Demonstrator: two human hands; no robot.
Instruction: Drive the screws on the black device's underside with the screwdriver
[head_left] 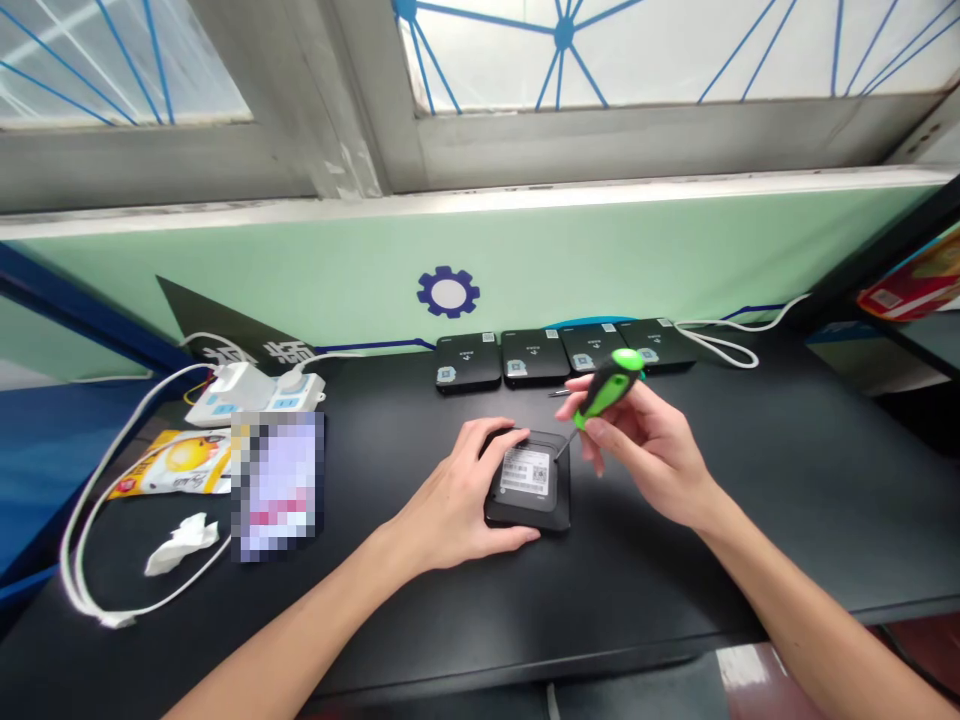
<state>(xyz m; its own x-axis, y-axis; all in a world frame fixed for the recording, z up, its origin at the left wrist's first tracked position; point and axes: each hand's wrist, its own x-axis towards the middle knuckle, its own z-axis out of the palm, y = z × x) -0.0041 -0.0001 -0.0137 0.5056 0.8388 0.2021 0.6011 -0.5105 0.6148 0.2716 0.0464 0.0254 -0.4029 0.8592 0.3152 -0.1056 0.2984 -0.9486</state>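
Note:
A small black box (534, 487) with a white label lies face down in the middle of the black table (750, 480). My left hand (457, 500) grips its left side, fingers curled over the top edge and thumb under the near edge. My right hand (641, 440) is closed round a green and black screwdriver (609, 385), whose thin shaft slants down-left with its tip at the box's upper right corner.
Several identical black boxes (536, 355) stand in a row at the back by the green wall. A white power strip (247, 392) with a long cable, a yellow snack packet (176, 462), a crumpled tissue (184, 540) and a blurred phone (277, 485) lie at the left.

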